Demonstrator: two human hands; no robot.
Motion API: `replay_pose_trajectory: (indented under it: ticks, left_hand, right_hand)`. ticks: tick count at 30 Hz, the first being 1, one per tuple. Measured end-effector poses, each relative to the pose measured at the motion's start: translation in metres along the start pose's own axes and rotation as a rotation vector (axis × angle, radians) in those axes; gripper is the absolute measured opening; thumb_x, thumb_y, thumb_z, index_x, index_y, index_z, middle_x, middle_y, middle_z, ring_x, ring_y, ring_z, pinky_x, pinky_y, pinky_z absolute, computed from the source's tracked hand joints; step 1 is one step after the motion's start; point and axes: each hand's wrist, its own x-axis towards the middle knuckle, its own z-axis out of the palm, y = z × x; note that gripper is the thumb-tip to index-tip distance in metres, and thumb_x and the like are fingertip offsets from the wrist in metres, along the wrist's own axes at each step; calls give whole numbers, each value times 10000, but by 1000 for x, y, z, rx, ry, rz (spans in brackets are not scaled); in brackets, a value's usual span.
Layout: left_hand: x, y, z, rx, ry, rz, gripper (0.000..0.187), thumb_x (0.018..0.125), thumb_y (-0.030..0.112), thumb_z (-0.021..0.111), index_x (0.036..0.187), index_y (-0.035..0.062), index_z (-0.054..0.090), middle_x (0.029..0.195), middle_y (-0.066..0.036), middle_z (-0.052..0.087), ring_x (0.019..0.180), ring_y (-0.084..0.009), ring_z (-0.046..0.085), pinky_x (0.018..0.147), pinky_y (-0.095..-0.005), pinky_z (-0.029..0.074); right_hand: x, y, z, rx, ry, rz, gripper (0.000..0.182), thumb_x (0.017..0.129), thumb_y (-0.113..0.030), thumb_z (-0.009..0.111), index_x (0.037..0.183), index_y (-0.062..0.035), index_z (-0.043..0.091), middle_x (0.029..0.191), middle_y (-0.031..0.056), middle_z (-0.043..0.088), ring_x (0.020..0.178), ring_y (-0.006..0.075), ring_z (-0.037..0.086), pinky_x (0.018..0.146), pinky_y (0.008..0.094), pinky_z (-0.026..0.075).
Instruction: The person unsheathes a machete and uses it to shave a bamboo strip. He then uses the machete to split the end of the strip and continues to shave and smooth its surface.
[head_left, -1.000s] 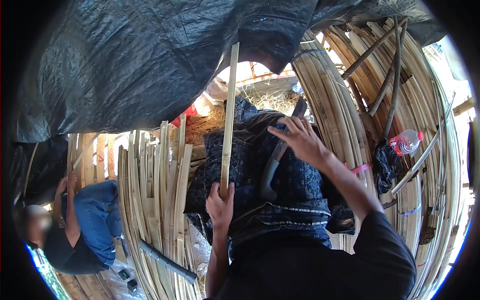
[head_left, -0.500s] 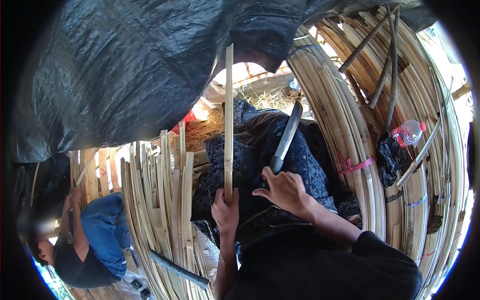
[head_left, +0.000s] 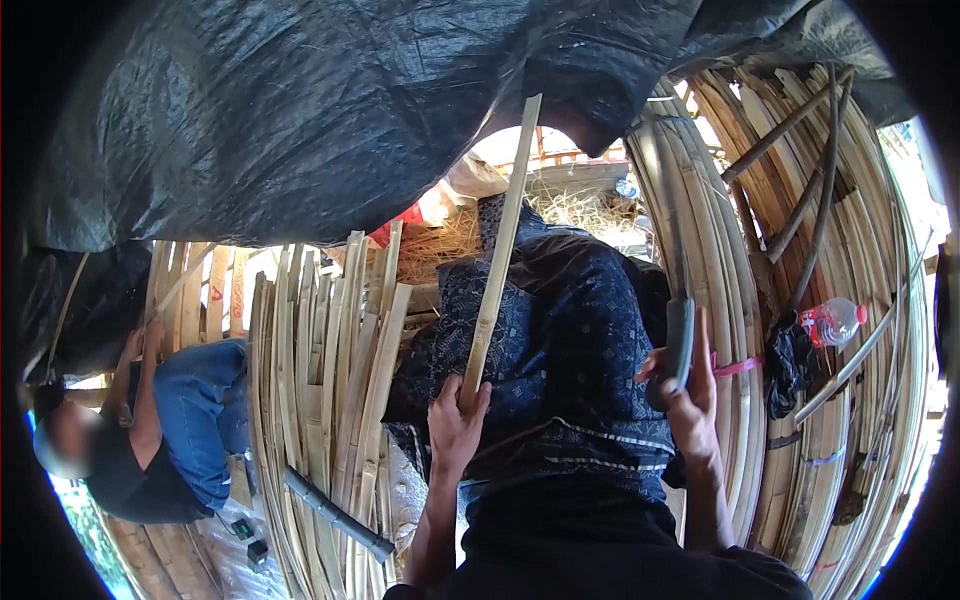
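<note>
My left hand [head_left: 457,425] is closed round the lower end of a long bamboo strip [head_left: 500,255], which leans slightly right as it rises past my lap. To the right, my right hand [head_left: 692,405] holds the dark grey handle of a long knife [head_left: 679,340]; some of its fingers are stretched out. The blade points up and looks blurred against the bamboo bundle behind it. Dark blue patterned cloth [head_left: 580,320] covers my legs between the two hands.
Bamboo strips [head_left: 350,380] stand at the left, with a dark tube [head_left: 338,515] across them. Bundled bamboo [head_left: 720,260] and a plastic bottle [head_left: 832,322] are at the right. Another person [head_left: 150,430] sits far left. A black tarp [head_left: 330,110] hangs above.
My right hand has moved right with the knife, which has turned from slanting over my lap to upright. The bamboo strip now tilts right. The whole view has shifted somewhat.
</note>
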Motion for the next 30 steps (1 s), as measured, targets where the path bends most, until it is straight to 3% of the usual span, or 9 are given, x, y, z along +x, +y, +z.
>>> replay_pose_trajectory:
  ticks: [3,5,6,9,13,15,18,25,30]
  left_hand:
    - [-11,8,-12,-25,-45,-5,284,953,232,732,878,19,560,638,-103,575,535,-180,561,518,-362,425]
    - [-22,22,-25,-43,-68,-18,276,961,226,725,887,19,557,636,-88,569,540,-144,552,509,-351,413]
    - [-26,27,-32,-99,-115,-56,269,968,227,717,900,20,560,639,-79,569,549,-125,550,508,-337,413]
    - [-35,33,-51,-173,-161,-25,258,983,240,699,936,26,565,651,-74,581,565,-102,557,514,-314,428]
    - [-43,30,-71,-216,-215,-58,264,980,268,703,944,37,579,647,-63,569,572,-93,535,521,-306,422]
    - [-41,20,-72,-213,-290,-27,268,971,266,714,935,35,582,638,-41,540,574,-85,484,522,-299,394]
    - [-37,31,-65,-165,-297,-47,249,968,241,713,943,26,590,649,-41,531,587,-80,458,529,-293,383]
    - [-34,30,-44,-32,-214,73,246,954,211,716,928,12,574,691,-141,621,583,-233,630,564,-365,481]
    - [-47,10,-46,108,-151,60,254,931,200,738,922,2,579,704,-166,578,593,-269,566,593,-384,461]
  right_hand:
    - [15,-3,9,-78,-80,-78,834,958,-336,687,1593,-21,246,927,98,640,801,171,641,705,305,527]
    - [32,-9,13,160,-54,124,523,958,-297,703,1331,28,534,714,21,566,577,100,528,534,254,422]
    - [41,-7,22,137,153,191,327,974,-304,703,998,12,620,572,-33,447,452,56,380,439,246,300]
    - [55,-2,26,-31,199,218,338,989,-325,691,858,-30,590,555,-36,441,441,58,390,426,245,308]
    - [52,4,34,-187,252,60,273,983,-248,704,849,-43,582,566,-46,454,447,48,415,411,254,320]
    - [54,8,27,-137,186,29,238,969,-182,712,1081,10,627,606,-46,470,514,45,436,467,240,344]
    - [66,-2,29,-257,78,-32,778,926,-65,710,1579,4,295,690,-44,482,657,40,426,616,206,359]
    - [63,-1,30,-487,-95,130,617,944,-216,739,1465,22,508,664,-11,461,621,44,420,581,247,370]
    - [72,29,27,-998,-206,-294,720,954,-382,699,1559,-128,401,912,162,734,821,342,729,709,389,570]
